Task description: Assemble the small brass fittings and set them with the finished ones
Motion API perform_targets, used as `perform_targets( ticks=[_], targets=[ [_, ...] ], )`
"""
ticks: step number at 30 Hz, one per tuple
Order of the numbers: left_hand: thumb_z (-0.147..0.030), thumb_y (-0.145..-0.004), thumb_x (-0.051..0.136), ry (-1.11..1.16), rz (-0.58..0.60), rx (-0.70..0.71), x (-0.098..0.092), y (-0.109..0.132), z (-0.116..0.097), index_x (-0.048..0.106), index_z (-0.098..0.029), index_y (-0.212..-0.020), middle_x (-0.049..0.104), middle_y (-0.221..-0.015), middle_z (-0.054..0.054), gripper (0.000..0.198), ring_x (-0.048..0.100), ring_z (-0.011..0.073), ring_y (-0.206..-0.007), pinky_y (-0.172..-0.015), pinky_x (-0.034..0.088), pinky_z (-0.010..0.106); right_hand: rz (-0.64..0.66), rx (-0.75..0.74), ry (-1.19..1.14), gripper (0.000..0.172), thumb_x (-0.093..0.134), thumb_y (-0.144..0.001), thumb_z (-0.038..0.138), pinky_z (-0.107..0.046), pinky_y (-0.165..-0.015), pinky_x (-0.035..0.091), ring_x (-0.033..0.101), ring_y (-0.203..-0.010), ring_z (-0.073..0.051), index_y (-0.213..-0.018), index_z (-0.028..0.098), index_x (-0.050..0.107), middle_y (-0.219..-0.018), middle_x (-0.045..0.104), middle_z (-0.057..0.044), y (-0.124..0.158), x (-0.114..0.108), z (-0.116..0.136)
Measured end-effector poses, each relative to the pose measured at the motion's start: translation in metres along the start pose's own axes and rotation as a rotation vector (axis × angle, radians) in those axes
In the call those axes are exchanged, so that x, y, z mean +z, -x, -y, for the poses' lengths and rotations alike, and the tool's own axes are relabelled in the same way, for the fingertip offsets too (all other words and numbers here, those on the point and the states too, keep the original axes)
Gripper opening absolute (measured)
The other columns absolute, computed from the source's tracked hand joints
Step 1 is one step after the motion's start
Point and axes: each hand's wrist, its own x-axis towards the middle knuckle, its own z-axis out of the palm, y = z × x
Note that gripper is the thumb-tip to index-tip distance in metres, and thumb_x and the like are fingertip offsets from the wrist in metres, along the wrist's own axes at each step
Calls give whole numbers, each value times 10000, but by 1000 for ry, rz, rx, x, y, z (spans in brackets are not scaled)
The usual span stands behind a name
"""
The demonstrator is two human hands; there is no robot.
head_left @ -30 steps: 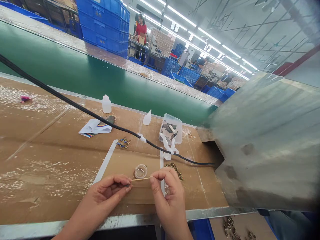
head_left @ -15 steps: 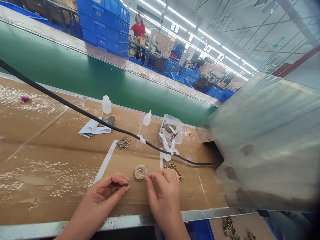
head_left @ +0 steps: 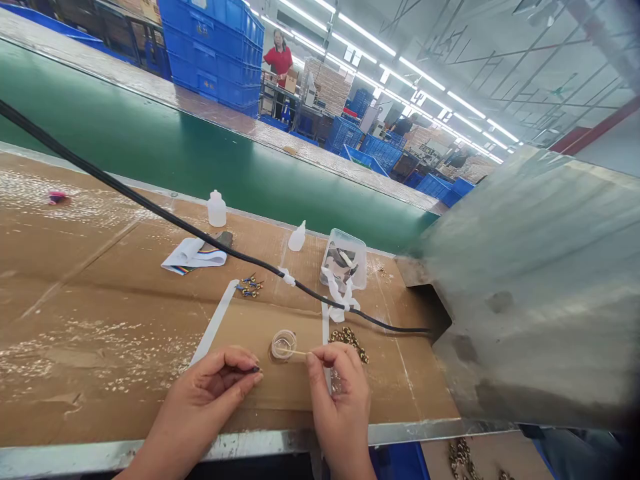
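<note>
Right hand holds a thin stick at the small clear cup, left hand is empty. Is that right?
Not quite: the left hand isn't empty. The head view shows it pinching a small dark piece. The right hand does hold a thin stick at the small clear cup.

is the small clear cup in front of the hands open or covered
Open: no lid shows on the clear cup, and the thin stick in the right hand crosses its rim.
</note>
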Motion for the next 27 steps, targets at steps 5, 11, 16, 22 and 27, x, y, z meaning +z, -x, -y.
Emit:
perform_targets(
  ticks=[5, 11, 16, 22, 27],
  targets=[
    [-230, -630, 819, 23, -15, -24, 0, 1, 2, 715, -243, -698, 722, -775, -9, 125, 712, 158, -754, -721, 594, 176, 39, 154, -203, 167, 551, -931, 264, -257, -697, 419, 554, -750, -160, -786, 210, 613, -776, 581, 1, 13, 3, 9],
    [-229, -634, 822, 26, -18, -32, -1, 1, 7, 703, -238, -716, 711, -790, -12, 146, 711, 162, -765, -730, 599, 194, 62, 171, -227, 178, 553, -924, 259, -251, -693, 419, 548, -734, -157, -766, 201, 609, -761, 574, 1, 16, 11, 10],
    [-235, -653, 808, 17, -10, -38, -1, 2, 6, 698, -226, -723, 708, -793, -4, 131, 709, 169, -763, -724, 604, 209, 41, 139, -205, 166, 553, -919, 239, -248, -683, 431, 560, -727, -159, -770, 202, 616, -760, 590, -2, 14, 12, 11],
    [-231, -658, 802, 9, -14, -36, -1, 1, 5, 700, -231, -724, 711, -795, -5, 122, 713, 169, -767, -731, 604, 211, 16, 106, -185, 174, 543, -923, 235, -249, -675, 440, 564, -723, -159, -765, 208, 612, -756, 588, -3, 17, 12, 12],
    [-235, -653, 800, -5, 3, -28, 0, 0, 1, 704, -230, -717, 713, -780, 1, 116, 712, 175, -767, -726, 605, 213, 26, 84, -165, 151, 539, -927, 228, -251, -689, 433, 561, -739, -156, -794, 212, 609, -774, 584, -1, 15, 11, 12]
  ],
)
